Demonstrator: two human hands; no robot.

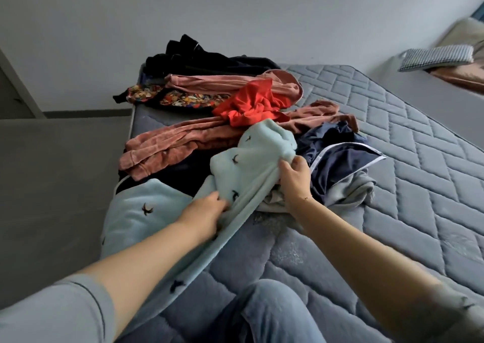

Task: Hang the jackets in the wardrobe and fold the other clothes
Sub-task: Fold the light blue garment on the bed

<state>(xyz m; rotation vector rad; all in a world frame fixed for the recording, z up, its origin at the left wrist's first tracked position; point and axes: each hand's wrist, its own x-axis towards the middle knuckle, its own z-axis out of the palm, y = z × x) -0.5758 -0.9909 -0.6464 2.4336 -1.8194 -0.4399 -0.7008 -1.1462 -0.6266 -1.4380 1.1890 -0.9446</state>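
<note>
Hands first: the left hand (209, 209) and the right hand (294, 176) are both closed on bunched folds of the pale blue fleece garment (243, 164), which trails toward the person over the near part of the quilted mattress (419, 159), a two-point hold that I judge is meant to draw it clear of the heap. Just beyond that garment lie rust-pink trousers (167, 146) and a red top (251, 104), beside it on the right navy shorts (340, 159), and farthest from it a black garment (209, 60), none yet folded.
</note>
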